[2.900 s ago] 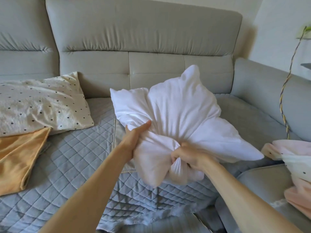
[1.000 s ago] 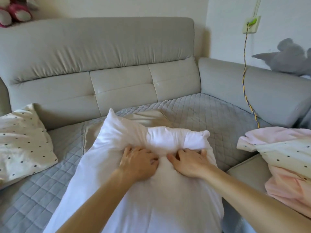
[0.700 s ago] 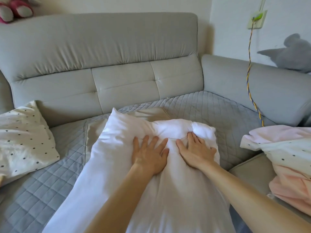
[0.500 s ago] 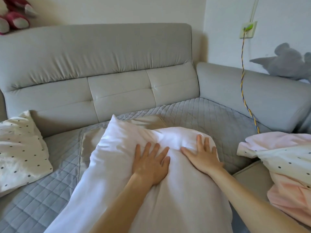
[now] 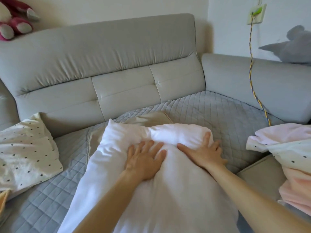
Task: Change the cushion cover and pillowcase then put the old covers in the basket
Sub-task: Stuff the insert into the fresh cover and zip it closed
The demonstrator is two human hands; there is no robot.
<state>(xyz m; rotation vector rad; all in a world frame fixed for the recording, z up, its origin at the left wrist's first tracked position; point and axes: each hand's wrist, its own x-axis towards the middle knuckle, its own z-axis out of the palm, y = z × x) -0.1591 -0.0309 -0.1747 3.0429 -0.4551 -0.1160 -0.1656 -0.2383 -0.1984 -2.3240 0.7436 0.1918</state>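
Sitting in the upper left of the frame, a pink plush toy [image 5: 13, 22] rests on top of the grey sofa backrest [image 5: 101, 56]. Below it at the left edge a dotted pillow [image 5: 25, 148] lies on the quilted mat [image 5: 210, 115], well apart from the work. In the centre the white pillow [image 5: 168, 190] runs from the bottom edge up towards the backrest, its far end resting on a beige cover [image 5: 148, 117] that peeks out behind it. The left hand [image 5: 144, 158] lies flat on the pillow with fingers straight and spread. A little apart to its right, the right hand [image 5: 204, 153] presses down the same way near the pillow's right edge; neither grips anything. I judge the palms are smoothing the filling so the pillow lies even, perhaps ready for the cover beneath. Further right a braided cable [image 5: 251, 64] hangs from a wall socket [image 5: 255, 12], clear of the hands. A grey plush [image 5: 292, 46] sits at the upper right, and a pink and dotted bundle [image 5: 286, 148] is heaped at the right edge, near the right forearm. No basket is in view.
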